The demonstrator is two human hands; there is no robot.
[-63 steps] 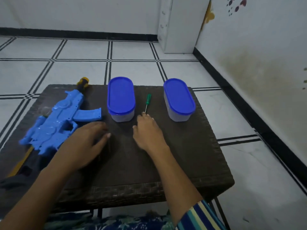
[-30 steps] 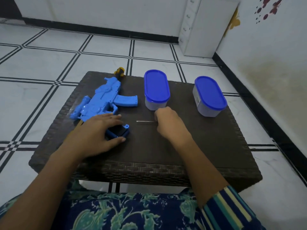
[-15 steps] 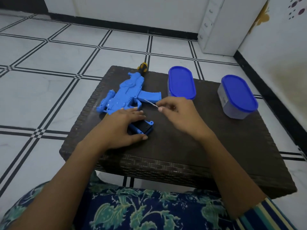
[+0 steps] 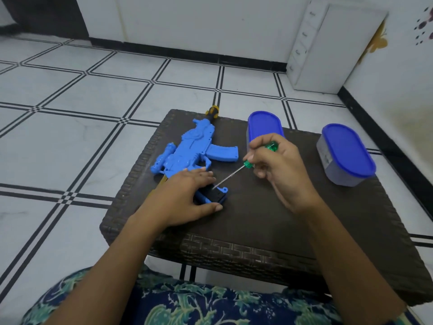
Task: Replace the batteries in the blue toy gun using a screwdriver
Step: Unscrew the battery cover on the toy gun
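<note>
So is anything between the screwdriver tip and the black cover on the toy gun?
Nothing visible. The right hand holds the screwdriver with its tip at the black cover; the left hand rests beside it, not across the path.

The blue toy gun [image 4: 187,148] lies flat on its side on the dark woven table [image 4: 234,252], its yellow-and-black muzzle tip pointing to the far edge and its magazine jutting right. Its near end, with a black panel [image 4: 216,195], sits partly under the left hand [image 4: 185,195], which presses on it. The screwdriver [image 4: 247,164] has a clear green handle and a thin metal shaft. It slants down to the left in the right hand [image 4: 278,170], tip at the panel's far edge.
</note>
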